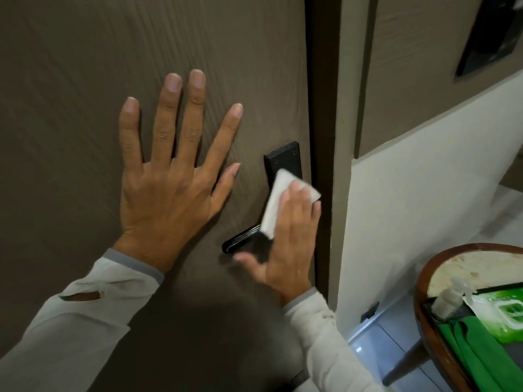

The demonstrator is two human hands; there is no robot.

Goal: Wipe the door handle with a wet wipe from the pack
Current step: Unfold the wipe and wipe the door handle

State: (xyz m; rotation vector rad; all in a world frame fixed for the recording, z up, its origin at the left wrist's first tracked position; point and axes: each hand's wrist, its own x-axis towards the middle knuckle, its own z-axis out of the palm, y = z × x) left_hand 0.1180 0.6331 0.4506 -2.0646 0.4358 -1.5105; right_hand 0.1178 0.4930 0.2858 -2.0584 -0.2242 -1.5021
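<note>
**Wiping under way at the handle plate**

My left hand (167, 176) lies flat on the door (70, 66), fingers (195, 108) spread, holding nothing. Right of them, my right hand (288, 236) presses the wet wipe (278, 199) over the door handle (240, 240), closed on it. Next I'd judge the lever needs passes. The hand hides most of the handle. Far right, the pack (503, 315) on the tabletop (464, 271) is cut off.

Two hands (167, 190), one wipe (278, 199), one door handle (240, 240), one pack (501, 315), perhaps one green cloth (467, 352).
</note>
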